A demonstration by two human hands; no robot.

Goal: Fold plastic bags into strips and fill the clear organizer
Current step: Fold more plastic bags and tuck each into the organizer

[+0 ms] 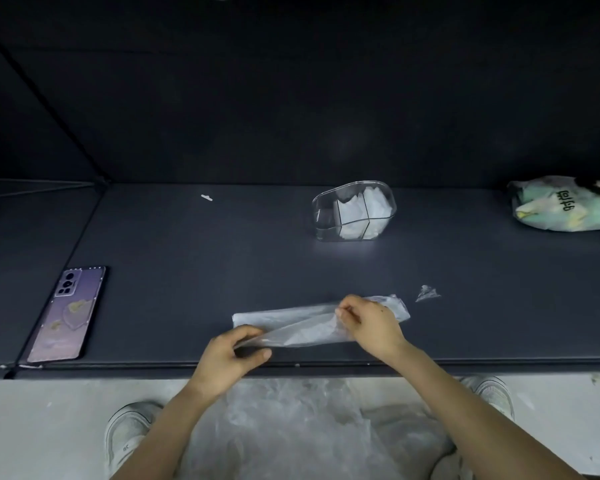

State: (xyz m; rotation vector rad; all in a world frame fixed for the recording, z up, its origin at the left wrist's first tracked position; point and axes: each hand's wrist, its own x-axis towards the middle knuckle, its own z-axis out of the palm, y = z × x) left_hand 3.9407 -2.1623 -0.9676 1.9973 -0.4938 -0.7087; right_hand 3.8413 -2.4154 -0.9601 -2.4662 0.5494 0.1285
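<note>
Folding step: left grip and right grip pinch bag, apparently mid lengthwise fold. Next: crease flat, then carry to organizer.

left hand: at the near left corner of the plastic bag, fingers curled over the film and thumb beneath, pinching it; thumb tip points right.
right hand: over the bag's right part, back up, fingers curled, fingertips pinching a raised fold.
left forearm: bare, reaching toward the bag from its near left side, slanting right.
right forearm: bare, reaching toward the bag from its near right side, slanting left.
spacing: hands apart, with the bag between them.
</note>
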